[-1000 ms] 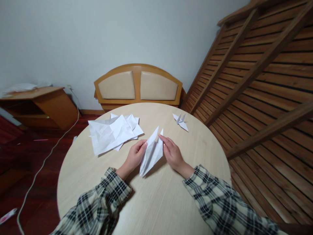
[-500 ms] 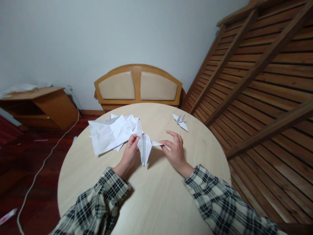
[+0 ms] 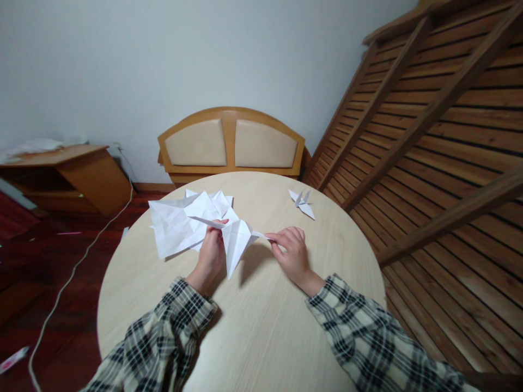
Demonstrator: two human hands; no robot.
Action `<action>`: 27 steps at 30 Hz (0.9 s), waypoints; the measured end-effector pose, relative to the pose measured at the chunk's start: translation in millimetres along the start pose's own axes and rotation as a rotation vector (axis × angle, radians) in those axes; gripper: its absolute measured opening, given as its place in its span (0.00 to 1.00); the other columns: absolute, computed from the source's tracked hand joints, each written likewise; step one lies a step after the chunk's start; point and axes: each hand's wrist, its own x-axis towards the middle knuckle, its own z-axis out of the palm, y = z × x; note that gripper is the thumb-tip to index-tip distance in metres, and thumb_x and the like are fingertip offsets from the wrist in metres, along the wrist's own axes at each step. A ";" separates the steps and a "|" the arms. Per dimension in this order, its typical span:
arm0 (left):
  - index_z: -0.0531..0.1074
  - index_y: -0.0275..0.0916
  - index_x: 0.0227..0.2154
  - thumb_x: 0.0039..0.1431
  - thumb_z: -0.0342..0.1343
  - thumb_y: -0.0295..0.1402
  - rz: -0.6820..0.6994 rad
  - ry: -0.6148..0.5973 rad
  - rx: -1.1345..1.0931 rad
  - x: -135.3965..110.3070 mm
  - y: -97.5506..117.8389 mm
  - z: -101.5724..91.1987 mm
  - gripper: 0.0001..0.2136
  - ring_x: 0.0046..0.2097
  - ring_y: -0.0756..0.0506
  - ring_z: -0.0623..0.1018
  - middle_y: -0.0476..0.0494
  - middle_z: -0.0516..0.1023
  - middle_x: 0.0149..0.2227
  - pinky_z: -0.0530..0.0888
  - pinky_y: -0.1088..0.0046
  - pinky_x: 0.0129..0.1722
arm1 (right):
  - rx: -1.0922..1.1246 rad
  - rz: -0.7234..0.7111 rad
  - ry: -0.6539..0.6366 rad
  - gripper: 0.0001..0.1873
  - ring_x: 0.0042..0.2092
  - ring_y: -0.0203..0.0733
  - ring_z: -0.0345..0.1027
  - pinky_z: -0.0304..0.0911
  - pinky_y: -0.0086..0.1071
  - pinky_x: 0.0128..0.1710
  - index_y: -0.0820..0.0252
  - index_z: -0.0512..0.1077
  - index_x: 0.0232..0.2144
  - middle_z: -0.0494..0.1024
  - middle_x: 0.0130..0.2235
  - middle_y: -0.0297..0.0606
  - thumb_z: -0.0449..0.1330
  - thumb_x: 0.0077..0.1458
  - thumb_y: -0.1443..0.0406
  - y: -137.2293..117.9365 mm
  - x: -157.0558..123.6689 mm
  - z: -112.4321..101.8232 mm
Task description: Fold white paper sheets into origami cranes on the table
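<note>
A white folded paper crane point(image 3: 237, 239) is held above the table between my two hands, one wing pointing down toward me. My left hand point(image 3: 211, 251) grips its left side, with the thumb on top and the other fingers partly hidden. Its narrow right tip is pinched between the thumb and fingers of my right hand point(image 3: 292, 251). A smaller finished paper crane point(image 3: 301, 204) rests on the table, beyond my right hand. Creased white paper sheets point(image 3: 174, 231) lie in a loose pile behind and left of my left hand.
The round pale wooden table point(image 3: 261, 337) fills the middle. Behind it stands a padded headboard point(image 3: 231, 141) against the wall. A slatted wooden frame point(image 3: 441, 163) leans along the right side. At left are a low desk point(image 3: 93, 179) and a white cable point(image 3: 77, 267) on the floor.
The held crane has turned, and its far-pointing part now points left over my left hand. My left hand has shifted its grip; my right fingers have closed more tightly on the tip.
</note>
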 end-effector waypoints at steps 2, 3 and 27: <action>0.70 0.41 0.31 0.53 0.58 0.33 -0.040 -0.005 -0.042 1.4 0.8 -0.1 0.03 0.38 0.46 0.75 0.48 0.75 0.33 0.70 0.71 0.40 | -0.009 0.019 0.007 0.12 0.36 0.44 0.66 0.57 0.41 0.41 0.50 0.78 0.38 0.74 0.29 0.33 0.57 0.59 0.71 1.4 0.7 -0.3; 0.70 0.41 0.31 0.53 0.58 0.33 -0.055 -0.008 -0.068 2.1 1.2 -0.2 0.04 0.37 0.46 0.76 0.49 0.76 0.32 0.71 0.71 0.39 | -0.010 0.031 0.016 0.12 0.36 0.44 0.66 0.57 0.41 0.41 0.50 0.78 0.38 0.74 0.29 0.33 0.57 0.59 0.71 2.3 0.9 -0.2; 0.75 0.37 0.35 0.50 0.62 0.31 -0.198 0.004 -0.360 8.4 5.1 -2.3 0.09 0.25 0.51 0.75 0.50 0.80 0.28 0.71 0.77 0.27 | 0.610 0.569 -0.070 0.15 0.40 0.46 0.72 0.65 0.37 0.42 0.58 0.78 0.34 0.80 0.36 0.40 0.60 0.58 0.53 14.0 -0.7 9.5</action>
